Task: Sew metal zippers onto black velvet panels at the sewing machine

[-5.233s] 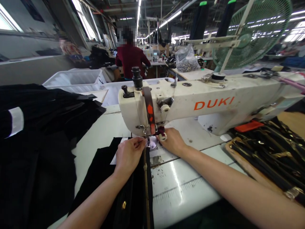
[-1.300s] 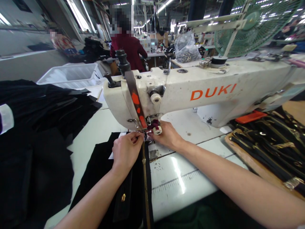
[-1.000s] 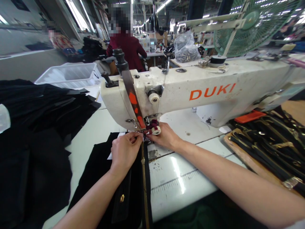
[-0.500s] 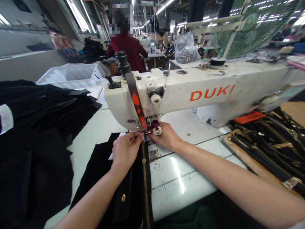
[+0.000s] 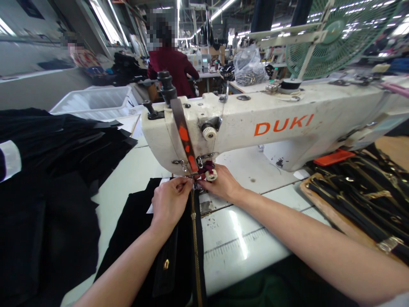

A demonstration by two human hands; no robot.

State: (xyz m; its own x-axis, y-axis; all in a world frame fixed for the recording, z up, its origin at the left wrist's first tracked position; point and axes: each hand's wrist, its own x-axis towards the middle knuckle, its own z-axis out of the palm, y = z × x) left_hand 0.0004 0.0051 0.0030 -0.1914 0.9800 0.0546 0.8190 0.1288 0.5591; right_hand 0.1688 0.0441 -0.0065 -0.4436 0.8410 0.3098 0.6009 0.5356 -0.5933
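Observation:
My left hand (image 5: 171, 199) is closed in a pinch at the upper end of a brass-toothed zipper (image 5: 195, 238), right by the presser foot (image 5: 195, 184) of a white sewing machine (image 5: 236, 121). Under that hand and along the zipper lies a black fabric piece (image 5: 128, 232), which also carries a second zipper with a gold pull (image 5: 166, 264). From the far side, my right hand (image 5: 223, 184) reaches in to the foot with its fingers drawn together. A white knob and dark red cloth partly cover those fingertips, so what they grip is hidden.
Black fabric pieces (image 5: 57, 140) are stacked at the left. On the right, a tray (image 5: 322, 204) holds black zippers with gold teeth, beside an orange-red piece (image 5: 334, 157). Behind the machine stand a white plastic bin (image 5: 96, 100), a green fan (image 5: 338, 40) and a person in dark red (image 5: 171, 68).
Both hands stay at the presser foot, with hardly any movement of the black fabric. The view shifts slightly, and another person shows at the far left.

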